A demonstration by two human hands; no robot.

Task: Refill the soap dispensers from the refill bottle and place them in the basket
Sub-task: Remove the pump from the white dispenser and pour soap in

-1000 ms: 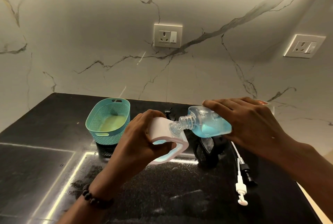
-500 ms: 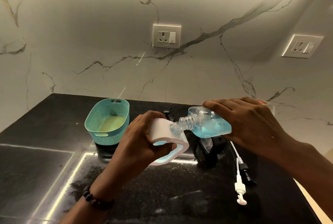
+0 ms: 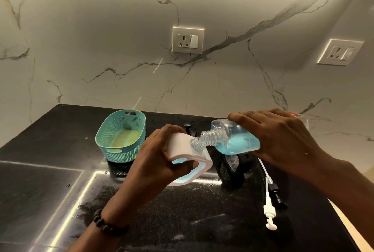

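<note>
My left hand [image 3: 162, 160] grips a white bottle with a looped handle [image 3: 182, 150] and holds it tilted above the black counter. In my right hand [image 3: 283, 140] is a clear soap bottle [image 3: 234, 140], partly filled with blue liquid and lying almost level. Its open threaded neck points down and left and touches the top of the white bottle. A teal perforated basket [image 3: 121, 151] stands to the left on the counter, apart from both hands, with a pale lining inside.
A white pump head [image 3: 270, 214] and a black pump head [image 3: 278, 195] lie on the counter at the right. A dark object with a clear part [image 3: 231, 165] stands under the clear bottle. The marble wall carries two sockets [image 3: 188, 40].
Both hands keep the two bottles in nearly the same pose, mouth to mouth. Only the view shifts slightly.
</note>
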